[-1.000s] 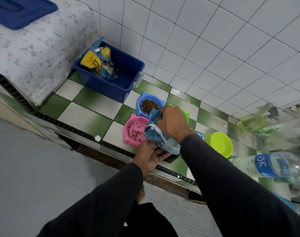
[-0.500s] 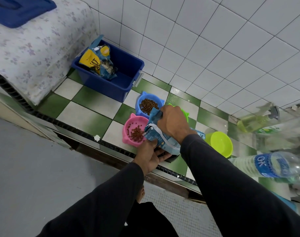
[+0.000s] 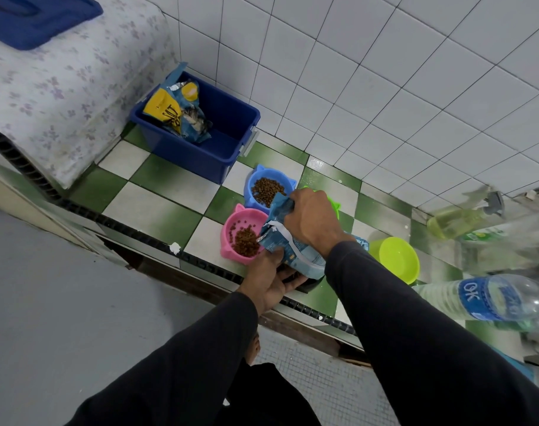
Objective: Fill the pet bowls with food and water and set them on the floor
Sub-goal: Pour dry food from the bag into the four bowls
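Note:
On the green-and-white checkered counter stands a pink cat-eared bowl [image 3: 239,224] with a heap of brown kibble. Behind it a blue cat-eared bowl [image 3: 252,192] holds kibble too. A blue food bag [image 3: 296,253] is tipped with its mouth over the pink bowl. My right hand [image 3: 311,221] grips the bag from above, and my left hand [image 3: 269,279] holds it from below near its opening. A green bowl [image 3: 334,206] peeks out behind my right hand. A lime-green round bowl [image 3: 399,259] sits to the right.
A blue tub [image 3: 200,149] with another food bag [image 3: 179,110] stands at the back left by the tiled wall. Plastic water bottles [image 3: 489,298] and a spray bottle [image 3: 458,221] lie at the right. A flowered cloth covers the appliance [image 3: 56,87] on the left.
The kibble heap in the pink bowl has grown as the bag pours. Both hands have stayed on the bag in nearly the same place.

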